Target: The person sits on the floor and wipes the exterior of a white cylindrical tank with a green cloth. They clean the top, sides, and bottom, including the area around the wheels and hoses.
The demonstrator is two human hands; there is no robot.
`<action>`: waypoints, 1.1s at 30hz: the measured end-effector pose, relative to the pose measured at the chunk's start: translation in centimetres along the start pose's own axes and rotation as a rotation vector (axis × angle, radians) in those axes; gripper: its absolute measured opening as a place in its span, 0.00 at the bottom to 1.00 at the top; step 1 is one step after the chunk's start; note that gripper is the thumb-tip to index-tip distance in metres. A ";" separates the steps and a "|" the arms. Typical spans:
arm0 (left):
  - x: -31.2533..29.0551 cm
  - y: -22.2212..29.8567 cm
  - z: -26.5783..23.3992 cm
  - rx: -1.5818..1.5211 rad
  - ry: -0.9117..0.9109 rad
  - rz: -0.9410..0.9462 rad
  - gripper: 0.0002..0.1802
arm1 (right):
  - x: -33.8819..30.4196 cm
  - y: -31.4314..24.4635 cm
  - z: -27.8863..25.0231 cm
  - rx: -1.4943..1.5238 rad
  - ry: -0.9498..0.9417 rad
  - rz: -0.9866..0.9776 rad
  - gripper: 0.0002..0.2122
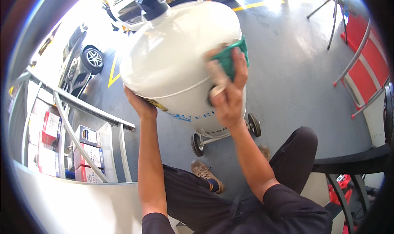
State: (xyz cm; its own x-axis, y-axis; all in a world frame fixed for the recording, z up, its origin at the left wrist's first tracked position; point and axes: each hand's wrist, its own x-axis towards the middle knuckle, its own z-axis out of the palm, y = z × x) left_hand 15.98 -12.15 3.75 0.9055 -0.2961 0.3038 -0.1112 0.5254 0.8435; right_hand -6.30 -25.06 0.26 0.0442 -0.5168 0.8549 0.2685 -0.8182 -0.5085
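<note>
A large white cylindrical tank (176,41) with a domed top, blue lettering and a yellow label stands tilted toward me on small wheels. My right hand (230,95) is closed round a green cloth (233,61) and presses it to the tank's upper right side. The hand is partly smeared by motion. A pale, blurred strip lies along its fingers, and I cannot tell what it is. My left hand (140,103) rests against the tank's left side, below the rim of the dome. Its fingers lie along the wall, partly hidden by it.
A metal-framed rack (88,100) with several boxes (89,135) stands at left. Black wheels (197,144) carry the tank. Red folding chairs (365,76) and a black armrest (353,160) are on the right. Beyond the rack is a parked car (76,66); grey floor (287,82) stretches right.
</note>
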 end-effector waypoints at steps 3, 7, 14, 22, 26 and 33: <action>-1.0 2.2 1.1 -0.037 -0.099 0.066 0.32 | 2.8 -6.2 1.6 -0.329 -0.392 -0.285 0.22; 0.1 2.8 0.0 0.255 -0.035 0.469 0.34 | 9.6 -6.9 2.0 -0.432 -0.555 -0.305 0.21; -1.7 2.8 2.2 0.556 -0.036 0.731 0.32 | 22.9 1.7 4.2 -0.357 -0.934 0.276 0.23; -1.2 2.9 1.2 0.545 -0.038 0.793 0.28 | 9.7 -10.7 5.4 -0.471 -0.861 -0.595 0.20; -1.0 3.6 0.9 0.620 -0.064 0.784 0.28 | 14.8 -6.2 5.7 -0.462 -0.765 -0.403 0.20; -1.0 3.7 1.1 0.684 -0.091 0.802 0.28 | 18.4 -1.0 3.8 -0.531 -0.735 -0.335 0.18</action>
State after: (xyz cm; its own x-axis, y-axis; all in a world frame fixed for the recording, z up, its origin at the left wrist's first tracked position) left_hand 14.22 -10.83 7.07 0.4342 -0.1346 0.8907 -0.8957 0.0411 0.4428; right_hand -2.12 -32.74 16.87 0.6838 -0.0970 0.7232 -0.0853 -0.9950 -0.0528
